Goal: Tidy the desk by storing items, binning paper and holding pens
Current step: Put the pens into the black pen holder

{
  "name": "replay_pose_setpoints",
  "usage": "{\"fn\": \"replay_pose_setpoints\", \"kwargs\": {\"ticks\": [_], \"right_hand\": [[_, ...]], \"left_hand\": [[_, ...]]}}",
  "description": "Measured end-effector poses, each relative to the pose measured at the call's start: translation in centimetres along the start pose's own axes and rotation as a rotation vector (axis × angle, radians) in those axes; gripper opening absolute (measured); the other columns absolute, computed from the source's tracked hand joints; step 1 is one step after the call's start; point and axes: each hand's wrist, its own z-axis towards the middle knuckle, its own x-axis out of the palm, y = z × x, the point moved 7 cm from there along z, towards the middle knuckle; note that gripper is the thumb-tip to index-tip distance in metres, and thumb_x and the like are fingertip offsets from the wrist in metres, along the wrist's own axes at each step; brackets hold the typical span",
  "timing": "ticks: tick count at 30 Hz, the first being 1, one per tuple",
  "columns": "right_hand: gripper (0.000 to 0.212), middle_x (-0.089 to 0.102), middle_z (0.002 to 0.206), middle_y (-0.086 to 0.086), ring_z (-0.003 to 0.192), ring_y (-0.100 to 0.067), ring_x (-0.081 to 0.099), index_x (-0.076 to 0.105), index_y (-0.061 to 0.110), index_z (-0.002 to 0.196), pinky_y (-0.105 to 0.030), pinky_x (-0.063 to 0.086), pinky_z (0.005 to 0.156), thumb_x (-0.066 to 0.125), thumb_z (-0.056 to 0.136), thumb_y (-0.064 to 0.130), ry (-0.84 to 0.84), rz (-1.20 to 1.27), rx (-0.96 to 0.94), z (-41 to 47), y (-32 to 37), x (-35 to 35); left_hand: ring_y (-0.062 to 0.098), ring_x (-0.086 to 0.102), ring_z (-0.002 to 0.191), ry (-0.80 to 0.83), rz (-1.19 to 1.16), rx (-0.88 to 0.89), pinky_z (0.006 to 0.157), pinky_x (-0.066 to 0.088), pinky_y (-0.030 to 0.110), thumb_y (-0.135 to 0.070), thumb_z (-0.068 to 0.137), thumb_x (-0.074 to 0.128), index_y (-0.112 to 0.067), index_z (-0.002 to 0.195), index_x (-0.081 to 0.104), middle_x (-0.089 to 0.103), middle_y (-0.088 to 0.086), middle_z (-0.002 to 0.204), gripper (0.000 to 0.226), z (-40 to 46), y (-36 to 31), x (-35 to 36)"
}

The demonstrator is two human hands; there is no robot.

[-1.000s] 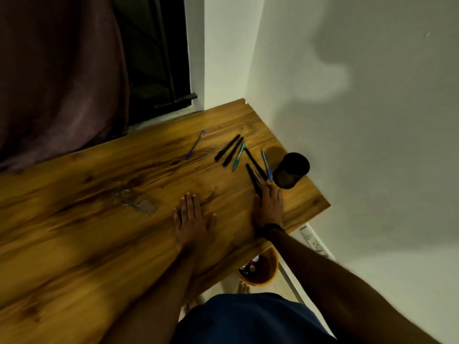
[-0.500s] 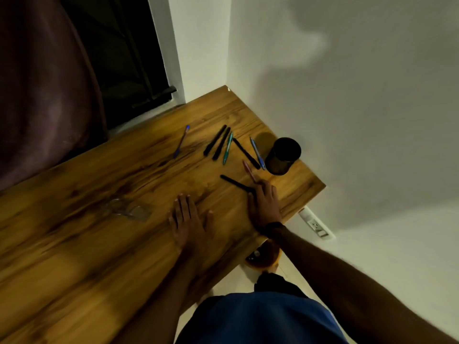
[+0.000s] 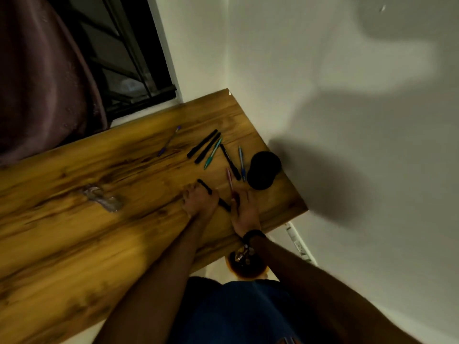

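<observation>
Below, the tabletop (image 3: 74,232) carries both hands. Left hand (image 3: 200,202) covers the middle of a black pen (image 3: 223,204) lying diagonally; grip not discernible. Right hand (image 3: 244,209) rests beside its near end, fingers loosely apart, touching a red pen (image 3: 229,177). Cup (image 3: 263,173) stands near.

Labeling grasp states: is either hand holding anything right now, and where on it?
Left hand lies over the middle of a black pen on the desk; right hand touches a red pen at its near end. Neither looks lifted; a closed grasp cannot be told.
</observation>
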Motion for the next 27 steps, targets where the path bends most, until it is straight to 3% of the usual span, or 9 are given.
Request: {"fn": "replay_pose_setpoints", "kwargs": {"ticks": [3, 5, 10, 16, 19, 21, 24, 27], "right_hand": [[0.035, 0.052, 0.123, -0.012, 0.115, -0.025, 0.045, 0.054, 0.011, 0.119, -0.036, 0.038, 0.100, 0.044, 0.097, 0.036, -0.001, -0.023, -0.011, 0.1, -0.2, -0.1], [0.026, 0.052, 0.117, -0.011, 0.109, -0.024, 0.045, 0.056, 0.011, 0.111, -0.035, 0.039, 0.095, 0.049, 0.097, 0.032, -0.008, -0.052, 0.009, 0.2, -0.3, 0.2], [0.021, 0.050, 0.116, -0.009, 0.107, -0.023, 0.046, 0.055, 0.013, 0.105, -0.037, 0.041, 0.096, 0.042, 0.102, 0.029, 0.054, -0.018, 0.104, 0.5, -0.6, 0.9], [0.014, 0.064, 0.101, 0.001, 0.091, -0.011, 0.059, 0.057, 0.015, 0.108, -0.024, 0.047, 0.080, 0.053, 0.098, 0.024, 0.175, 0.656, 0.380, -0.3, 1.1, -0.9], [0.021, 0.068, 0.094, 0.001, 0.087, -0.011, 0.062, 0.059, 0.010, 0.117, -0.028, 0.050, 0.080, 0.055, 0.097, 0.017, 0.211, 0.896, 0.435, -0.2, 1.7, -2.4], [0.025, 0.069, 0.094, 0.000, 0.086, -0.014, 0.062, 0.062, 0.011, 0.120, -0.027, 0.051, 0.078, 0.057, 0.095, 0.015, 0.155, 0.929, 0.419, 0.4, 1.9, -4.1], [0.023, 0.070, 0.097, -0.004, 0.083, -0.013, 0.062, 0.067, 0.011, 0.114, -0.022, 0.052, 0.073, 0.061, 0.092, 0.011, 0.022, 0.963, 0.403, 1.8, 2.1, -7.0], [0.018, 0.071, 0.101, -0.003, 0.089, -0.014, 0.064, 0.071, 0.015, 0.104, -0.023, 0.055, 0.078, 0.067, 0.087, 0.010, -0.122, 1.019, 0.436, 2.8, 1.9, -9.6]], "left_hand": [[0.033, 0.058, 0.111, 0.025, -0.104, -0.051, 0.091, 0.050, 0.042, -0.044, 0.073, 0.058, -0.012, 0.103, 0.068, 0.064, 0.013, 0.118, 0.045, -0.1, 1.1, -0.6], [0.031, 0.060, 0.107, 0.051, -0.182, -0.075, 0.084, 0.049, 0.035, -0.035, 0.079, 0.061, -0.012, 0.103, 0.068, 0.066, 0.009, 0.112, 0.034, -0.6, 1.8, -1.2], [0.033, 0.056, 0.115, 0.048, -0.175, -0.047, 0.095, 0.048, 0.042, -0.040, 0.092, 0.056, -0.019, 0.115, 0.064, 0.062, 0.009, 0.124, 0.032, -0.5, 3.1, -2.5], [0.030, 0.059, 0.110, 0.067, -0.519, -0.105, 0.089, 0.049, 0.038, -0.036, 0.099, 0.050, -0.015, 0.125, 0.058, 0.063, 0.009, 0.120, 0.035, 0.0, 3.2, -2.3], [0.027, 0.059, 0.100, 0.065, -0.592, -0.031, 0.085, 0.048, 0.037, -0.033, 0.101, 0.048, -0.013, 0.114, 0.058, 0.064, 0.008, 0.107, 0.026, 0.3, 1.1, -2.9], [0.024, 0.059, 0.093, 0.066, -0.604, 0.020, 0.078, 0.045, 0.034, -0.034, 0.102, 0.046, -0.014, 0.109, 0.057, 0.063, 0.003, 0.096, 0.024, 0.5, -0.8, -3.5], [0.021, 0.061, 0.097, 0.089, -0.643, 0.120, 0.076, 0.045, 0.031, -0.036, 0.101, 0.046, -0.014, 0.120, 0.057, 0.065, 0.003, 0.106, 0.030, 0.6, -3.8, -4.2], [0.022, 0.064, 0.099, 0.118, -0.694, 0.240, 0.076, 0.048, 0.031, -0.031, 0.099, 0.051, -0.012, 0.118, 0.058, 0.066, 0.007, 0.110, 0.027, 0.8, -6.9, -4.7]]}}
